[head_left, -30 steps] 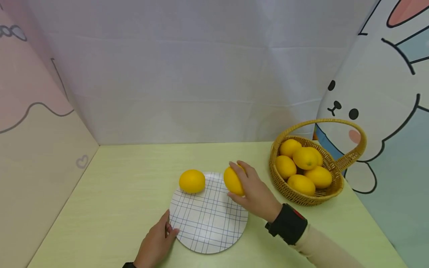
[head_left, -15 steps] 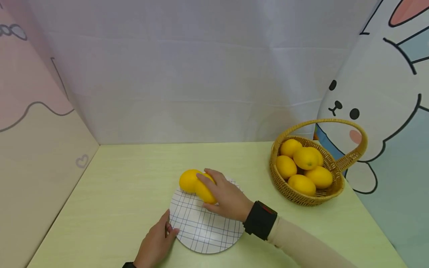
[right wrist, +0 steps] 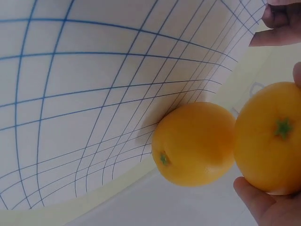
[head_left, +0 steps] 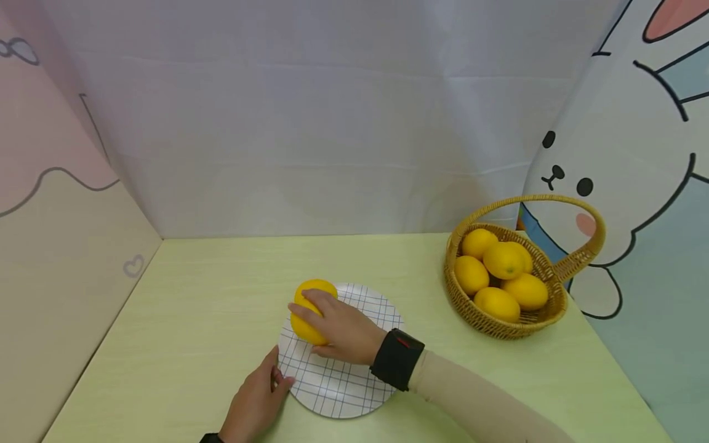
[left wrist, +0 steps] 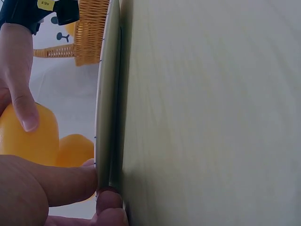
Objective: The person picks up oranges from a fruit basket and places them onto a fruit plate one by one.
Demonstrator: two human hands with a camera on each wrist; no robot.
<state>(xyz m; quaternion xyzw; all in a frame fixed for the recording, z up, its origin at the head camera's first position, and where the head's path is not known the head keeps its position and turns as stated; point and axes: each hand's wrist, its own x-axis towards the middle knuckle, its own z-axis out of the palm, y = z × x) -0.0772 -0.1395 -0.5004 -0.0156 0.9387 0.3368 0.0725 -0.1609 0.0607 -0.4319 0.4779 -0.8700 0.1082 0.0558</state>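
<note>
Altogether, lemons: eight in view; six basket lemons (head_left: 503, 260) are heaped in one basket (head_left: 501, 330) at the right of the frame, and two more are at one plate (head_left: 338, 397), just below centre.
Held lemon (head_left: 304, 326): left of centre, over the plate's upper-left part, pinched between the fingers and thumb of your right hand (head_left: 349, 332); whether it touches the plate, you cannot tell.
Second lemon (head_left: 317, 287): just behind the held one, at the plate's upper-left rim; a green stem mark shows in your right wrist view.
Plate edge: pinched at its left side by your left hand (head_left: 257, 394), lower left of centre, thumb on top and fingertips beneath.
Wristbands: two black ones, one on your right wrist (head_left: 397, 360) above a beige sleeve (head_left: 476, 400), one cut off at the bottom edge.
Table (head_left: 183, 320): pale yellow-green with faint grain, filling the lower frame.
Room: a creased whitish cloth (head_left: 304, 135) across the top, a pink and cream panel (head_left: 66, 277) at left, and a cartoon animal panel (head_left: 626, 184) at right.
Textures: round white plate with thin blue grid lines; woven tan basket, oval with an arched handle; smooth, rounded yellow fruit.
</note>
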